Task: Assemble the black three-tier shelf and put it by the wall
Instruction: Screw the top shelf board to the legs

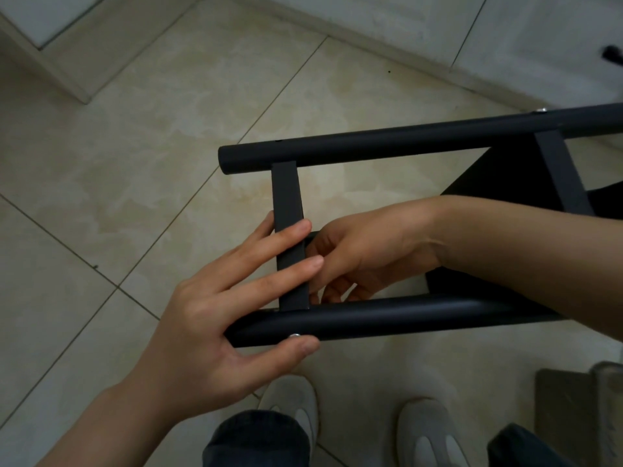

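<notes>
Both my hands are on the black shelf frame [505, 183], held over the tiled floor [151, 156] in front of my grey shoes [296, 402]

My left hand [215, 318] lays straight fingers across the flat crossbar [288, 193] at the frame's left end, thumb pressing the near tube [387, 316] just beside a silver screw [294, 336]. My right hand [367, 254] reaches in from the right between the near tube and the far tube [404, 139], fingers curled against the crossbar's right edge; I cannot tell whether they pinch anything
</notes>
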Tool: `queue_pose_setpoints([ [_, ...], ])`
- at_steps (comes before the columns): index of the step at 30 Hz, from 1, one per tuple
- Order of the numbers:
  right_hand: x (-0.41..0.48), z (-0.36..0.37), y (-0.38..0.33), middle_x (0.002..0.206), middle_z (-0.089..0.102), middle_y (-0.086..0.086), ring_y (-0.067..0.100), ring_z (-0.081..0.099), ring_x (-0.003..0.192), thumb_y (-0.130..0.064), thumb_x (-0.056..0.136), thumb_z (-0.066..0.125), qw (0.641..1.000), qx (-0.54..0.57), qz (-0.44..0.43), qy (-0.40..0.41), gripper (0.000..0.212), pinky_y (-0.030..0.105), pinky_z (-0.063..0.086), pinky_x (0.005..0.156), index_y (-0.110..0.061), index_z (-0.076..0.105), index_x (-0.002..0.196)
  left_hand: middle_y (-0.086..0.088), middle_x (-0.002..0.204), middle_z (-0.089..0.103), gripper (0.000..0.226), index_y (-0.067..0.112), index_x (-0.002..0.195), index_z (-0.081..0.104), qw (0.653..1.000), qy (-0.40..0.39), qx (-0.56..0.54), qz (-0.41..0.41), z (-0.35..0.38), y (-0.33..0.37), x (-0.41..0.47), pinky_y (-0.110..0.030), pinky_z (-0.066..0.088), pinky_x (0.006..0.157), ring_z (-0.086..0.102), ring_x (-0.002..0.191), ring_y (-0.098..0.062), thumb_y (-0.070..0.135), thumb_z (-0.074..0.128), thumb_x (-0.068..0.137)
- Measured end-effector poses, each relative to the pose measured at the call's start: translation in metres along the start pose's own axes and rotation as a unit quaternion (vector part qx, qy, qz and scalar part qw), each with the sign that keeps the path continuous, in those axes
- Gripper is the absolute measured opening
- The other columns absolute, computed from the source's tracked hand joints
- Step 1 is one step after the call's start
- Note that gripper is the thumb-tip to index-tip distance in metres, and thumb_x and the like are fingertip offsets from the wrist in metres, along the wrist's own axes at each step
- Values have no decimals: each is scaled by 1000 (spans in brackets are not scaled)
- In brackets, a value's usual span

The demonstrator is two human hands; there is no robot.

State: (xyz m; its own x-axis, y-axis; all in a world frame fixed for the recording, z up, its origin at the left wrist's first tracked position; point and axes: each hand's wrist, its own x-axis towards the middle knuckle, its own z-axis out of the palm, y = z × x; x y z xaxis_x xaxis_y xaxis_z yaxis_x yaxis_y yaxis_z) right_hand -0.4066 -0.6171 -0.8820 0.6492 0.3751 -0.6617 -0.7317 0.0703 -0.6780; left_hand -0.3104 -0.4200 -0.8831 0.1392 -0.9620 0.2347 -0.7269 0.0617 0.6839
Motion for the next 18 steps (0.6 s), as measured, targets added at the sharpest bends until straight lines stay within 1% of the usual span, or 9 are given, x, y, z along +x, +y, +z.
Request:
queue_pose_setpoints([
  [2,-1,0,0,107,65,10,20,60,90,-12,97,56,1000,8,0,-15,15,32,51,82,-9,66,108,-5,151,48,51,17,131,58,1000,0,1,1,0,0,0,-35,40,115,43,144,-28,41,68,87],
  [5,-1,-1,1,112,63,12,22,58,96,-12,98,54,1000,0,4,-15,19,33,50,85,-7,64,114,-6,151,48,51,16,130,59,1000,0,1,1,0,-1,0,-37,41,114,44,144,-28,41,68,87],
  [9,0,0,0,103,59,13,21,57,90,-15,99,53,1000,-6,11,-10,16,34,48,85,-8,65,107,-5,151,48,52,17,132,58,1000,0,4,4,0,-2,-1,-37,42,114,45,143,-29,43,68,87],
  [13,2,3,0,105,56,12,24,54,92,-16,101,50,1000,-7,17,-3,23,32,48,82,-4,61,117,-5,151,48,52,17,132,58,1000,0,4,4,0,-3,-1,-37,41,114,44,143,-28,43,68,87],
  [15,2,3,0,100,54,13,20,54,86,-16,101,50,1000,-8,17,2,24,31,47,80,-3,61,118,-5,151,48,53,17,132,58,1000,1,4,6,0,-3,-1,-36,41,114,44,144,-28,42,68,87],
  [18,2,1,0,94,55,11,16,55,80,-15,99,52,999,-25,13,19,31,31,47,79,8,59,119,-5,151,48,53,15,131,59,1000,2,3,7,1,-3,-1,-37,42,114,44,144,-29,42,69,86],
])
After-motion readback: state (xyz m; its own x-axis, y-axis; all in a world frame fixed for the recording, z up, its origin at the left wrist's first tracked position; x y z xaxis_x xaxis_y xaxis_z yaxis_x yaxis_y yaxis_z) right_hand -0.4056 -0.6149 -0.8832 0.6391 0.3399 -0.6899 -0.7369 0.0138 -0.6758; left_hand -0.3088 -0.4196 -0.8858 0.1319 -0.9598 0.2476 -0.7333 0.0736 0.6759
